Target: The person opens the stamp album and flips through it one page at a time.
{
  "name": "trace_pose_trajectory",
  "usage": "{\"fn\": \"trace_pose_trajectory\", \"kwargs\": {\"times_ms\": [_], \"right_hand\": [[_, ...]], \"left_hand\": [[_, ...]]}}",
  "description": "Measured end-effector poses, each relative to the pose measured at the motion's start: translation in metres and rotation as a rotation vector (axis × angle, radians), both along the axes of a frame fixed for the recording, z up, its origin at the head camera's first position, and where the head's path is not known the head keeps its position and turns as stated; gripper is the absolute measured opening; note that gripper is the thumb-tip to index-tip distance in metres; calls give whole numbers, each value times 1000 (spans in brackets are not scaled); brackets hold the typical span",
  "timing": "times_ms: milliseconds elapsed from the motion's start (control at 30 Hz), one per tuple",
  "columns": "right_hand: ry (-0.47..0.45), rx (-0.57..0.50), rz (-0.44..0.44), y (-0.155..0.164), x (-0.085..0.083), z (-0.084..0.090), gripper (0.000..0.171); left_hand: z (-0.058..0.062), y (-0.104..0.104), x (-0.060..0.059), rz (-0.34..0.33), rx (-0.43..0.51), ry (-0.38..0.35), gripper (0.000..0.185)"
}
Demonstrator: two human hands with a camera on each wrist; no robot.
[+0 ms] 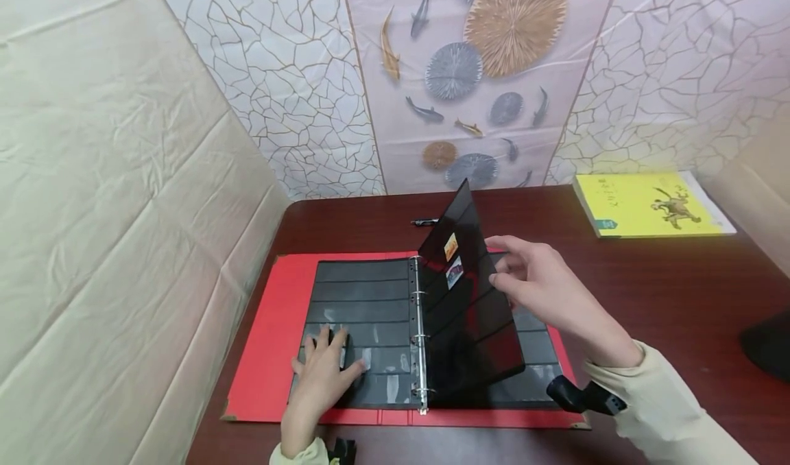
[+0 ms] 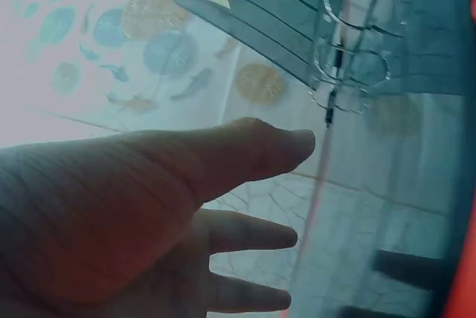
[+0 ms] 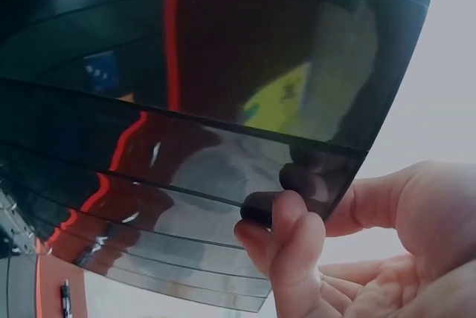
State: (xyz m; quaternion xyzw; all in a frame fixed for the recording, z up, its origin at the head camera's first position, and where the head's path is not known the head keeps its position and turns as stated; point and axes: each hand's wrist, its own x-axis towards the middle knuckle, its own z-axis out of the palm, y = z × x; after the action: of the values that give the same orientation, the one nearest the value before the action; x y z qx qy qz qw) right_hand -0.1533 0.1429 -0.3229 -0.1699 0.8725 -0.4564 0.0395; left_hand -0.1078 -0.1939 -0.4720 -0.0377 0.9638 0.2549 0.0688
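Observation:
A red ring binder [image 1: 259,355] lies spread on the table, filled with black stamp album pages. One black page [image 1: 475,335] stands raised over the metal rings [image 1: 422,341], with two small stamps [image 1: 455,273] showing in its strips. My right hand [image 1: 533,273] pinches the outer edge of that page between thumb and fingers, also seen in the right wrist view. My left hand [image 1: 324,376] rests with spread fingers on the flat left page [image 1: 364,290]. In the left wrist view its thumb [image 2: 260,147] points toward the rings, and the fingers look straight.
Behind the binder lies a black pen [image 1: 424,222], partly covered by the raised page. A yellow book [image 1: 648,204] sits at the back right of the dark wooden table [image 1: 648,287]. A dark object [image 1: 768,345] is at the right edge. Patterned cloth walls stand behind and to the left.

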Motion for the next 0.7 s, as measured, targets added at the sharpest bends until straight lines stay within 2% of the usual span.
{"fn": "trace_pose_trajectory", "kwargs": {"times_ms": [200, 467, 700], "right_hand": [[-6, -27, 14, -13, -3, 8, 50], [-25, -48, 32, -27, -6, 13, 49], [-12, -56, 48, -41, -9, 16, 51]], "left_hand": [[18, 10, -2, -56, -9, 66, 73], [40, 26, -1, -110, 41, 126, 68], [61, 43, 1, -149, 130, 356, 62]]}}
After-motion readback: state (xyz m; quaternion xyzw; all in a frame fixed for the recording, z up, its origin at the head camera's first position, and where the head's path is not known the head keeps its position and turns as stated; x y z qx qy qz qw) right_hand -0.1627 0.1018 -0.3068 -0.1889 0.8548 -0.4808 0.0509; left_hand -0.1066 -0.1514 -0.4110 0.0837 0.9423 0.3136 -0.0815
